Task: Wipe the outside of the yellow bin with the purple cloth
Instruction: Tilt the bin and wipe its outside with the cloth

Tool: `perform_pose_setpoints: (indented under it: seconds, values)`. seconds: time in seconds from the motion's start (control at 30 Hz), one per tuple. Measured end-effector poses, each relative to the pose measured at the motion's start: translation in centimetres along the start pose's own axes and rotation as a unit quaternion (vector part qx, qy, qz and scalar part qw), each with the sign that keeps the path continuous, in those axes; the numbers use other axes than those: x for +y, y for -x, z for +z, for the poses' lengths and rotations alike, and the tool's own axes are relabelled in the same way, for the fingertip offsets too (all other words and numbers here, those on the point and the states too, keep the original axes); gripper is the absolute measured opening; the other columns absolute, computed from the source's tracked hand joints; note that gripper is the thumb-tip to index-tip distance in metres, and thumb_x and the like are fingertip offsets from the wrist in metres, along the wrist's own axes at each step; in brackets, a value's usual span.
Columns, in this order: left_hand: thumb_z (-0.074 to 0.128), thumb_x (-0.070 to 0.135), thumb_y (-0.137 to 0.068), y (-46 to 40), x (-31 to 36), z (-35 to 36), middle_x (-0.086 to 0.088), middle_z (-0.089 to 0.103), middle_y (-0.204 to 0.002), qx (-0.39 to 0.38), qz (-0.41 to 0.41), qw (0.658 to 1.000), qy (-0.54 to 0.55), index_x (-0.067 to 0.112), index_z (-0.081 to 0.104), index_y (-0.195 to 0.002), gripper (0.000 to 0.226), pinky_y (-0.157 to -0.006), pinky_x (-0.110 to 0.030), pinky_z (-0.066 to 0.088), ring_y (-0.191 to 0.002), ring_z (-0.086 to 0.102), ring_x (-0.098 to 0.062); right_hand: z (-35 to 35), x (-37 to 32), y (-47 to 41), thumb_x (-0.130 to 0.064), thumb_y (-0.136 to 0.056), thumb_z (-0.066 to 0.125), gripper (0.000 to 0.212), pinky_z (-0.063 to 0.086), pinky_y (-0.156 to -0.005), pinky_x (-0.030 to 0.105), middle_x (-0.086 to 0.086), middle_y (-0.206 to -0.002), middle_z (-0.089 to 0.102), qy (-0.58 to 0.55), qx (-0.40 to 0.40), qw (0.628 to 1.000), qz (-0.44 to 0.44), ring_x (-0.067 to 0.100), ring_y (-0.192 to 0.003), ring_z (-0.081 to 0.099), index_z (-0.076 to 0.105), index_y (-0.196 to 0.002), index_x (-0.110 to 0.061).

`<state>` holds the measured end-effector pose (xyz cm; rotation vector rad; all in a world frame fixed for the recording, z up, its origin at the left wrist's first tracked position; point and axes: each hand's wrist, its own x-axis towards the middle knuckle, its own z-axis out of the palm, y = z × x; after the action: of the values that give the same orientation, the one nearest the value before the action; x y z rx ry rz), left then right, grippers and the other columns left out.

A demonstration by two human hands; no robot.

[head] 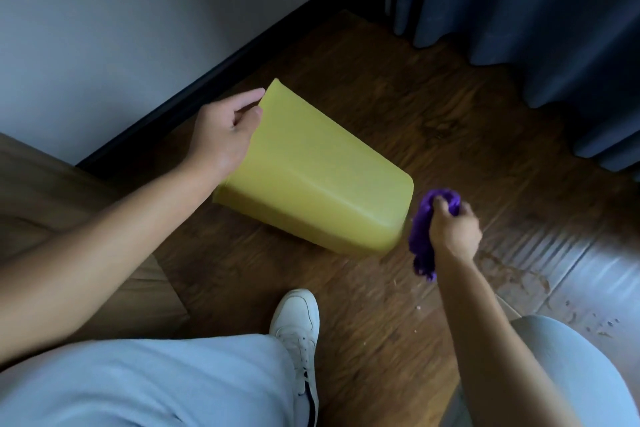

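Note:
The yellow bin (pixel 318 173) lies tipped on its side on the wooden floor, its closed base toward the lower right and its open rim toward the upper left. My left hand (pixel 227 130) grips the bin at the rim end, fingers curled over its edge. My right hand (pixel 453 227) is shut on the bunched purple cloth (pixel 424 236), which hangs just right of the bin's base corner, close to it; I cannot tell if it touches.
A white wall with a black skirting board (pixel 221 80) runs behind the bin. Dark blue curtains (pixel 540 10) hang at the right. A wooden furniture edge (pixel 52 191) is at the left. My white shoe (pixel 298 322) and pale trousers fill the foreground. Crumbs dot the floor at the lower right.

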<state>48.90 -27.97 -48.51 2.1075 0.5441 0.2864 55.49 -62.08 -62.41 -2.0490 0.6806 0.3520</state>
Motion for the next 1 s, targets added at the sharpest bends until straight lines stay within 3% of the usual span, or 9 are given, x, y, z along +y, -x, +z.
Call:
perform_pose_setpoints:
  seconds: [0.07, 0.13, 0.23, 0.3, 0.4, 0.5, 0.63, 0.87, 1.0]
  values:
    - [0.058, 0.040, -0.099, 0.1, -0.5, -0.4, 0.015, 0.076, -0.116, -0.012, 0.023, 0.999, -0.024, 0.038, 0.062, -0.137, 0.038, -0.095, -0.029, 0.058, -0.109, 0.071, 0.000, -1.1, -2.2, -1.2, -0.053, -0.096, 0.056, 0.042, 0.045, -0.089, 0.035, 0.009, -0.115, 0.072, -0.008, 0.021, 0.997, -0.074, 0.033, -0.106, 0.066, 0.065, -0.127, -0.027]
    - [0.062, 0.049, -0.095, 0.1, -0.6, -0.5, 0.014, 0.080, -0.099, -0.031, 0.031, 0.998, -0.043, 0.040, 0.059, -0.138, 0.044, -0.080, -0.022, 0.060, -0.094, 0.075, 0.000, -1.4, -4.3, -2.0, -0.054, -0.096, 0.057, 0.041, 0.041, -0.084, 0.030, 0.007, -0.116, 0.072, 0.014, -0.013, 0.992, -0.127, 0.031, -0.105, 0.065, 0.066, -0.124, -0.026]
    - [0.059, 0.062, -0.090, 0.0, -0.2, -0.3, 0.022, 0.076, -0.105, -0.050, 0.042, 0.996, -0.063, 0.028, 0.061, -0.139, 0.059, -0.080, -0.021, 0.057, -0.096, 0.072, 0.005, -0.3, -5.7, -1.8, -0.054, -0.099, 0.059, 0.047, 0.044, -0.094, 0.029, 0.009, -0.132, 0.068, 0.046, -0.103, 0.986, -0.127, 0.031, -0.115, 0.063, 0.064, -0.134, -0.023]
    - [0.055, 0.058, -0.095, 0.2, 0.1, -0.1, 0.038, 0.070, -0.101, -0.047, 0.072, 0.994, -0.067, 0.024, 0.064, -0.134, 0.052, -0.083, -0.015, 0.056, -0.099, 0.069, 0.010, 0.5, -5.2, -1.0, -0.055, -0.099, 0.059, 0.055, 0.050, -0.106, 0.041, 0.009, -0.139, 0.064, 0.041, -0.153, 0.983, -0.092, 0.033, -0.120, 0.063, 0.057, -0.145, -0.025]
    - [0.053, 0.048, -0.099, 0.6, 0.1, 0.1, 0.047, 0.066, -0.092, -0.017, 0.080, 0.994, -0.065, 0.023, 0.070, -0.127, 0.041, -0.075, -0.009, 0.051, -0.091, 0.068, 0.013, 1.3, -3.6, 0.7, -0.054, -0.098, 0.056, 0.042, 0.054, -0.101, 0.050, 0.006, -0.123, 0.069, -0.015, -0.114, 0.991, -0.073, 0.030, -0.107, 0.066, 0.060, -0.135, -0.034]
    - [0.055, 0.046, -0.098, 0.4, -0.3, 0.4, 0.043, 0.066, -0.089, 0.018, 0.057, 0.996, -0.059, 0.028, 0.068, -0.125, 0.035, -0.076, -0.011, 0.051, -0.090, 0.068, 0.013, 2.0, -1.5, 3.1, -0.052, -0.100, 0.053, 0.036, 0.049, -0.103, 0.043, 0.005, -0.116, 0.070, -0.064, -0.037, 0.995, -0.066, 0.030, -0.108, 0.065, 0.063, -0.126, -0.028]
    - [0.058, 0.040, -0.100, -0.2, -1.5, 0.3, 0.020, 0.073, -0.104, 0.037, 0.014, 0.998, -0.040, 0.018, 0.072, -0.126, 0.036, -0.091, -0.024, 0.054, -0.103, 0.070, -0.001, 3.1, 0.7, 7.0, -0.051, -0.099, 0.052, 0.041, 0.049, -0.100, 0.042, 0.002, -0.121, 0.070, -0.073, 0.026, 0.991, -0.108, 0.025, -0.110, 0.064, 0.059, -0.134, -0.031]
    - [0.060, 0.038, -0.101, -1.1, -1.9, 0.6, 0.008, 0.073, -0.117, 0.057, -0.008, 0.998, -0.033, 0.015, 0.072, -0.126, 0.037, -0.097, -0.028, 0.053, -0.112, 0.068, -0.008, 2.3, 3.4, 9.9, -0.062, -0.096, 0.041, 0.045, 0.052, -0.090, 0.044, -0.001, -0.117, 0.067, -0.004, 0.010, 0.992, -0.129, 0.025, -0.103, 0.066, 0.054, -0.132, -0.037]
    - [0.059, 0.036, -0.102, -1.8, -1.6, 0.8, 0.003, 0.073, -0.123, 0.055, -0.024, 0.998, -0.030, 0.014, 0.070, -0.129, 0.036, -0.096, -0.024, 0.050, -0.115, 0.066, -0.010, 1.0, 4.1, 10.4, -0.060, -0.097, 0.045, 0.039, 0.051, -0.083, 0.041, 0.000, -0.114, 0.067, 0.083, 0.003, 0.985, -0.152, 0.028, -0.098, 0.067, 0.054, -0.128, -0.037]
